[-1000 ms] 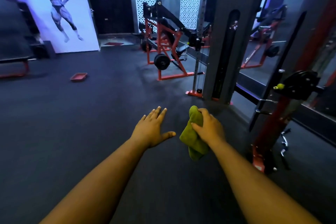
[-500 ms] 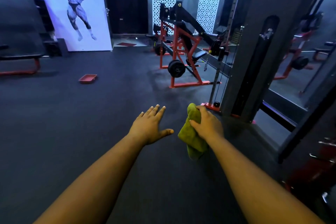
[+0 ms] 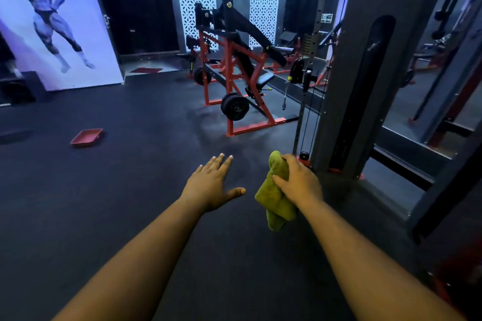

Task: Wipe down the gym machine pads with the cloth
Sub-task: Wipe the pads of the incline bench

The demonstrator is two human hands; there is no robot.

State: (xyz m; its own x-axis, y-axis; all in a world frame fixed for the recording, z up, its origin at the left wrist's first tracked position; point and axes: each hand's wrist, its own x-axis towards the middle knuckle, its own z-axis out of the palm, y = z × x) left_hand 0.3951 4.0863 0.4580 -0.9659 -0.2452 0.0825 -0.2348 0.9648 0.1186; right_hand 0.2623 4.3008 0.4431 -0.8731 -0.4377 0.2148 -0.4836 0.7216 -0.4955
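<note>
My right hand [image 3: 298, 181] grips a bunched green cloth [image 3: 273, 198], which hangs below my fist above the dark floor. To its left my left hand [image 3: 212, 184] is held out flat, fingers straight, holding nothing. Ahead stands a red-framed plate-loaded machine [image 3: 234, 86] with a black seat pad [image 3: 264, 78] and a black back pad [image 3: 242, 57]. Both hands are well short of it.
A tall grey cable-machine column [image 3: 365, 73] with cables and a pulley stands close on the right, with mirrors behind it. A red tray [image 3: 86, 136] lies on the rubber floor at left. A bodybuilder poster [image 3: 52, 21] covers the far left wall.
The view has swung to the left and moved forward, so the red machine sits nearer the centre and looks closer. My hands keep the same pose, cloth still held.
</note>
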